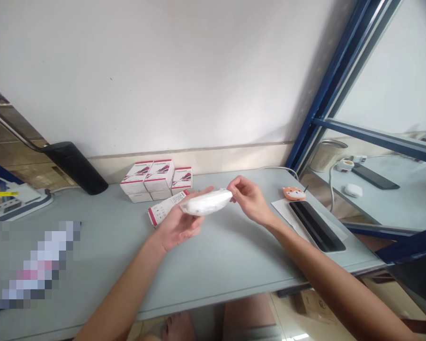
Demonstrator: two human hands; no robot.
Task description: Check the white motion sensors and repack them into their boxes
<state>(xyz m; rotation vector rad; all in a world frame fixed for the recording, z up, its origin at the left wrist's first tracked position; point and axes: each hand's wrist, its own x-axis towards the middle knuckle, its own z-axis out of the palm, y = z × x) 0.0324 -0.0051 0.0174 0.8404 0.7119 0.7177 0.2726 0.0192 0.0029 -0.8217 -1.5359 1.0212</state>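
Observation:
A white wrapped packet [206,202] is held above the grey table, at the middle of the head view. My left hand [180,227] supports its left end, with the fingers curled under and behind it. With thumb and fingers pinched together, my right hand [247,199] grips the right tip of the packet. Just behind my left hand, a white and red box [165,208] lies on the table, partly covered by that hand. What is inside the packet cannot be made out.
Several small white and red boxes [159,176] are stacked by the wall. A black cylinder [78,168] and a power strip [17,203] stand left. Right are a dark phone-like slab [315,225], an orange animal-faced item [294,193] and a blue frame [335,71].

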